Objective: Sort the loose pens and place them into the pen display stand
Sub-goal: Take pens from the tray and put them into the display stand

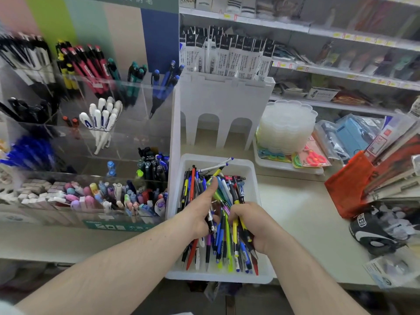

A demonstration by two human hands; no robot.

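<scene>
A white tray (254, 178) on the counter holds a heap of loose pens (197, 192) in many colours. My left hand (200, 214) grips a bundle of these pens over the tray, thumb stretched forward along them. My right hand (252, 223) curls round a few yellow-and-black pens (236, 226) right beside it. The clear acrylic pen display stand (91, 133) rises in tiers on the left, with red, green, blue, white and black pens sorted in its compartments.
A white refill holder (227, 103) stands behind the tray. Stacked plastic lids (286, 126), scissors packs (313, 159) and an orange bag (350, 185) crowd the right side. Store shelves (341, 35) fill the back. Bare counter (295, 212) lies right of the tray.
</scene>
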